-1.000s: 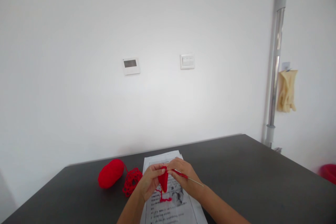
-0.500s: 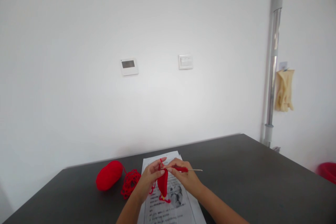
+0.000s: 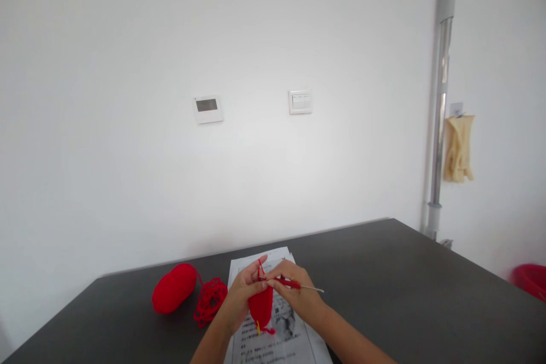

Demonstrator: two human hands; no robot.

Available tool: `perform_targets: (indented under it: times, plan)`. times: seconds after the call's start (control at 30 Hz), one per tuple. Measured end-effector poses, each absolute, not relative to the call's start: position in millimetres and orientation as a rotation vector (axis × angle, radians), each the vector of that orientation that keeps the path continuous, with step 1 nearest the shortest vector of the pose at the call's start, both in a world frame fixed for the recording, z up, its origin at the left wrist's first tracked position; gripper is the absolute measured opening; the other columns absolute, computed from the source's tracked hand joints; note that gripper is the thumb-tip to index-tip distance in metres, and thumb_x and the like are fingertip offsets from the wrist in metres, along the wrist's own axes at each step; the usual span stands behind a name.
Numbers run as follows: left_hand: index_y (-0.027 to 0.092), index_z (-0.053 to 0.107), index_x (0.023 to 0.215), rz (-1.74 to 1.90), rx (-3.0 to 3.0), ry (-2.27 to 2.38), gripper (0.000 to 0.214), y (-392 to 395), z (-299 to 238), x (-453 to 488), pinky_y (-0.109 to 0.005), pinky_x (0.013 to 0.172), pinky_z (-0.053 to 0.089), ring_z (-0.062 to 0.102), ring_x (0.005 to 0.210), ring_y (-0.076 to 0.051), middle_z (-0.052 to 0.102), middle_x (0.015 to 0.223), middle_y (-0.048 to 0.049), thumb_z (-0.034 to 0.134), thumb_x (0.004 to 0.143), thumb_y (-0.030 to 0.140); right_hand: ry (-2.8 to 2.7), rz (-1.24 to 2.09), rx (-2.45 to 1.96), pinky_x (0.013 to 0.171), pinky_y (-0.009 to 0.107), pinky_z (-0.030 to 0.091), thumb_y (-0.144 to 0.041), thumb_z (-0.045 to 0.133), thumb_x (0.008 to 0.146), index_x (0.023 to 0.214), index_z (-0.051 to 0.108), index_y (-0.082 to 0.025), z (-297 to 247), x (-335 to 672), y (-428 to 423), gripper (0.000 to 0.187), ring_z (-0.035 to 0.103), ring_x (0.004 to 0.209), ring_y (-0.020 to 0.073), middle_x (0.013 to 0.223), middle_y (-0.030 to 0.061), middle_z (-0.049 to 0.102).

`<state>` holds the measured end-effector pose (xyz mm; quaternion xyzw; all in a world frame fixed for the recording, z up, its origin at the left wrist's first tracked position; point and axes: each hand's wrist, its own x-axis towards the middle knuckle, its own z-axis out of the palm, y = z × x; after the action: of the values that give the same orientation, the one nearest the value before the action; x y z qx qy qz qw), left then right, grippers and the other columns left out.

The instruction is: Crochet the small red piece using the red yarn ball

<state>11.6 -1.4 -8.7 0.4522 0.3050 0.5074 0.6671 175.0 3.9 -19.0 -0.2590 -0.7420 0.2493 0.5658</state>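
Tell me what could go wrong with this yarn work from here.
The strand at the left hand's raised finger could slip off and go slack above the red piece. The hook, held in the right hand, might miss or split that strand. The loose red heap beside the ball might tangle if pulled.

Plain room with wall switch (image 3: 300, 102)

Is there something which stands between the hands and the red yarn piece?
Nothing visible does: the left hand pinches the red yarn piece, and the right hand holds the hook at its upper edge.
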Motion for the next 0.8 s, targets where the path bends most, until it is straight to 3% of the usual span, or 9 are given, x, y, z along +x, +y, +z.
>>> perform_targets:
  times: [0.27, 0.5, 0.8]
  plan:
    - [0.018, 0.052, 0.131, 1.15, 1.028, 0.705, 0.083, 0, -8, 11, -0.021, 0.06, 0.04, 0.058, 0.059, -0.011, 0.064, 0.069, 0.0015, 0.084, 0.054, 0.016, -1.829, 0.528, -0.521, 0.076, 0.029, 0.049, -0.027, 0.06, 0.085, 0.082, 0.067, -0.02, -14, 179, -1, 0.012, 0.064, 0.081, 0.0171, 0.083, 0.005, 0.07]
    - [0.021, 0.038, 0.141, 1.216, 1.071, 0.751, 0.098, 1, -10, 12, -0.027, 0.065, 0.043, 0.061, 0.064, -0.016, 0.064, 0.069, 0.0017, 0.084, 0.054, 0.021, -1.857, 0.465, -0.591, 0.077, 0.029, 0.049, -0.024, 0.052, 0.09, 0.089, 0.067, -0.02, -18, 176, -1, 0.016, 0.064, 0.083, 0.0169, 0.086, 0.0051, 0.07]
    - [0.015, 0.04, 0.139, 1.396, 1.067, 0.911, 0.102, 12, -21, 26, -0.025, 0.059, 0.042, 0.057, 0.057, -0.015, 0.06, 0.057, 0.0064, 0.086, 0.048, 0.02, -1.904, 0.377, -0.718, 0.078, 0.032, 0.048, -0.021, 0.043, 0.093, 0.095, 0.06, -0.02, -29, 170, -2, 0.017, 0.06, 0.085, 0.0194, 0.09, 0.0055, 0.066]
